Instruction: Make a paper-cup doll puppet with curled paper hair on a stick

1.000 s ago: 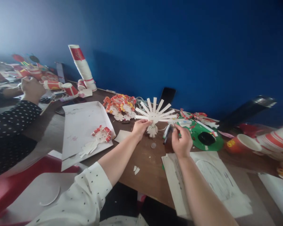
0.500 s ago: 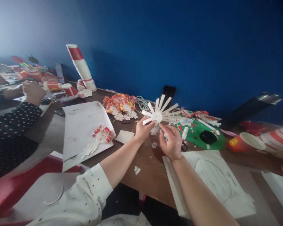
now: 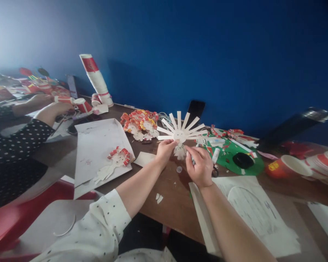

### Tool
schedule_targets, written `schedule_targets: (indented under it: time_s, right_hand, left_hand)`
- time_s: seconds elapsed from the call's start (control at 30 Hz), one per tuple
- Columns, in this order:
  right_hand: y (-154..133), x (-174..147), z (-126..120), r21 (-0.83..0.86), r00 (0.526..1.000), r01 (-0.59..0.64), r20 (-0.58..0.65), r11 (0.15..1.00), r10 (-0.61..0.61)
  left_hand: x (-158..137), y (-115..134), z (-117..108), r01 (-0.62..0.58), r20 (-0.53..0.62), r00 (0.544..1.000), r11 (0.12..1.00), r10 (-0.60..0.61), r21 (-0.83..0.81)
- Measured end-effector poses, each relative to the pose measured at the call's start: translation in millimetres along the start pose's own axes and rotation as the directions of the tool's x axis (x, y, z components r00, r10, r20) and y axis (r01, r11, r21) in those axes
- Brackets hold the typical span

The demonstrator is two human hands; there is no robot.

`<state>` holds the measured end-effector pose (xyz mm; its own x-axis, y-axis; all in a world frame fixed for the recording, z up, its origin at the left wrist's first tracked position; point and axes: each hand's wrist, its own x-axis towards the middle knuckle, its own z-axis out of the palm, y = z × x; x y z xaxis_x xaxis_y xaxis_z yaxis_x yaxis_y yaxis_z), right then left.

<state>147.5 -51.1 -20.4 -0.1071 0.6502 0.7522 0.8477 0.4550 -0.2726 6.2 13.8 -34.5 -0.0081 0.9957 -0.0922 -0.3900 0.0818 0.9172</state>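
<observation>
In my left hand [image 3: 164,151] a white paper cutout [image 3: 179,135] is pinched at its lower left edge. Long flat strips fan out from its round middle, which bears small face marks. White paper [image 3: 179,152] with finger-like ends hangs below the round middle. My right hand [image 3: 199,165] is closed just right of that lower part, its index fingertip touching or very close to it. Something small and bluish shows inside the right-hand fingers; its kind cannot be made out. A paper figure with curled red strips [image 3: 118,157] lies on a white box lid [image 3: 98,136] to the left.
A pile of red and yellow curled paper figures [image 3: 140,123] lies behind my left hand. At right are a green sheet [image 3: 253,165] with scraps, paper cups [image 3: 287,165] and a dark bottle [image 3: 297,125]. A phone [image 3: 196,108] leans by the wall. A co-worker's hands [image 3: 54,109] are at left.
The paper cutout has turned so its strips fan upward more evenly and its lower part shows more. At left, the co-worker's hands have moved right, toward the cups.
</observation>
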Motion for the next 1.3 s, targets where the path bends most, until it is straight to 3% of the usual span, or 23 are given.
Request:
schedule_targets:
  time_s: [0.17, 0.4, 0.5, 0.63, 0.83, 1.0, 1.2, 1.3]
  right_hand:
    - [0, 0, 3, 0.004, 1.0, -0.023, -0.004, 1.0, 0.023]
    - [9, 0, 8, 0.146, 0.966, -0.246, -0.046, 0.958, 0.255]
    - [10, -1, 10, 0.267, 0.909, -0.405, 0.017, 0.875, 0.416]
    - [6, 2, 11, 0.485, 0.819, -0.55, 0.154, 0.68, 0.552]
    - [5, 7, 13, 0.646, 0.748, -0.617, 0.303, 0.45, 0.59]
    - [14, 1, 19, 0.622, 0.716, -0.661, 0.356, 0.419, 0.6]
    - [19, -1, 23, 0.705, 0.733, -0.619, 0.361, 0.346, 0.576]
    - [18, 0, 23, 0.713, 0.731, -0.617, 0.364, 0.332, 0.578]
  left_hand:
    - [-3, 4, 3, 0.047, 0.046, 0.998, 0.997, -0.044, -0.055]
    - [-11, 12, 11, 0.101, 0.044, 0.994, 0.987, -0.096, -0.127]
    - [-13, 10, 12, 0.119, 0.064, 0.992, 0.985, -0.112, -0.122]
    - [-13, 5, 11, 0.143, 0.099, 0.986, 0.982, -0.132, -0.119]
    - [-11, -3, 9, 0.173, 0.19, 0.969, 0.983, -0.159, -0.065]
    - [-14, -5, 10, 0.199, 0.212, 0.956, 0.98, -0.201, 0.028]
    - [-15, -4, 11, 0.248, 0.188, 0.948, 0.967, -0.255, 0.064]
    - [-14, -2, 10, 0.216, 0.165, 0.958, 0.968, -0.236, 0.132]
